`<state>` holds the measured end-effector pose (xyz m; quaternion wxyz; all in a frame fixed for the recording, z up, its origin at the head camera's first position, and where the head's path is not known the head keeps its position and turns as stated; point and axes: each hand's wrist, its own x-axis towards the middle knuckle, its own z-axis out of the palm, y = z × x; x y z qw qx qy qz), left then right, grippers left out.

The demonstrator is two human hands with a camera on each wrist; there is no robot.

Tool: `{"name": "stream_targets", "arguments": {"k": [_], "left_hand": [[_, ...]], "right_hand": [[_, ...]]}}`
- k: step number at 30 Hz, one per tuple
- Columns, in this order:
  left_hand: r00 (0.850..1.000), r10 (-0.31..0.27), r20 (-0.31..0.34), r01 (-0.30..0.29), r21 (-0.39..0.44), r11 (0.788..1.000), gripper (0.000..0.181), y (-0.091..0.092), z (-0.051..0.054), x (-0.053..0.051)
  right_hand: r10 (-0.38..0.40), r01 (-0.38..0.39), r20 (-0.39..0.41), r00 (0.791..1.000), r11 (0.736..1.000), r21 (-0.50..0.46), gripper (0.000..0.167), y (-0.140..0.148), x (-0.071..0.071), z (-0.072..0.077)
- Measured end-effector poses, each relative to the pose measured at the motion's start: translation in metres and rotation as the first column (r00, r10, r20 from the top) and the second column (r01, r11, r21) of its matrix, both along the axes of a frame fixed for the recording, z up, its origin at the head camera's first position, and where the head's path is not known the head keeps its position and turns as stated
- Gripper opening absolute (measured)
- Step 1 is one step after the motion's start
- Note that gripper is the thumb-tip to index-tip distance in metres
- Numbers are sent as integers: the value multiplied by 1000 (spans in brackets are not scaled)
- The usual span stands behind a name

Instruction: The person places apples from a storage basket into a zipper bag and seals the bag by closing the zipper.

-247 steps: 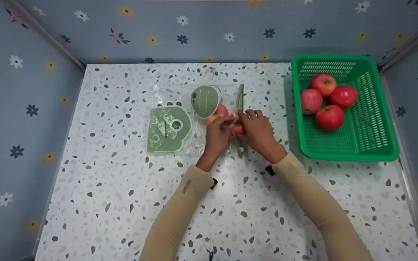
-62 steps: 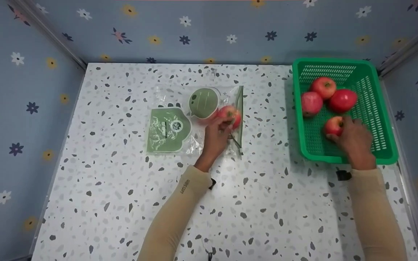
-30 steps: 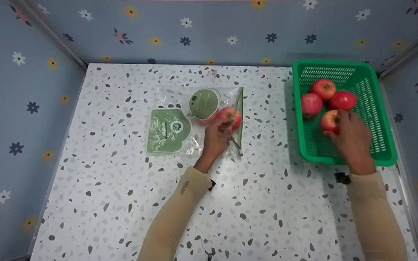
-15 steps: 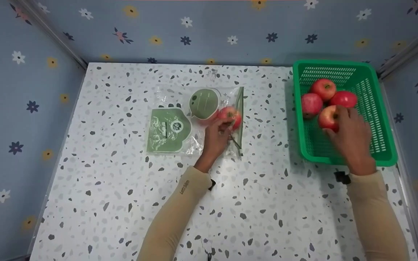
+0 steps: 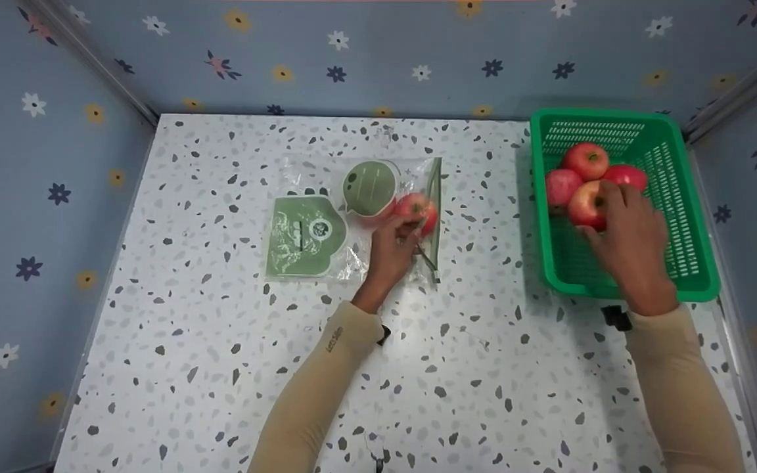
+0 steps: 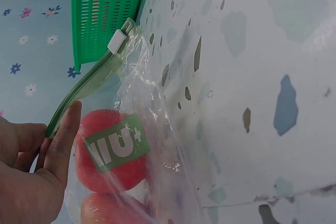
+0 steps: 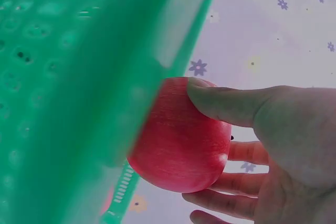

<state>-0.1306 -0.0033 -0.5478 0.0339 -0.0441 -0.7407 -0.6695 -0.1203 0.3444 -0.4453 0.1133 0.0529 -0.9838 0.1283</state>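
Over the green basket (image 5: 631,292), my right hand (image 5: 635,243) grips a red apple (image 5: 587,205). In the right wrist view, thumb and fingers lie around that apple (image 7: 184,140), partly behind the blurred basket wall. My left hand (image 5: 391,253) pinches the green edge of a clear zip bag (image 5: 359,256) at its mouth. The left wrist view has the hand (image 6: 37,166) on this green strip, with a white slider (image 6: 116,41) farther along it. Inside the bag lie apples, one (image 5: 416,209) close to the mouth and another (image 6: 110,211) below it, partly hidden.
Three more apples, one of them a pinkish one (image 5: 562,188), rest in the basket. Green printed shapes (image 5: 306,236) cover the bag's left part. The speckled table (image 5: 221,368) meets a flowered wall (image 5: 378,52) at the back, with side walls left and right.
My right hand moved from the bag to the basket, took hold of an apple there, and has since raised and shifted it slightly left. My left hand has stayed at the bag's mouth.
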Motion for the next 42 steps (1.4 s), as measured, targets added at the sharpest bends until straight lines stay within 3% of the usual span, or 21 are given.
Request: {"name": "stream_targets", "arguments": {"k": [8,16,26,37,42], "left_hand": [[1000,-10,-3,10,-25,1000,23,-1,0,1],[1000,-5,28,5,8,1000,24,0,1,1],[1000,4,-31,-4,-14,1000,23,0,-1,1],[1000,-7,2,7,-5,1000,23,0,-1,1],[1000,-7,19,8,-24,1000,24,-1,0,0]], "right_hand": [[41,-39,-69,997,999,22,67,-12,-1,8],[58,-56,-45,997,998,33,71,-25,-3,16],[107,-104,-66,992,993,52,73,-44,-6,22],[179,-170,-122,976,982,82,73,-66,-9,17],[201,-190,-109,973,976,104,74,-76,-9,14]]}}
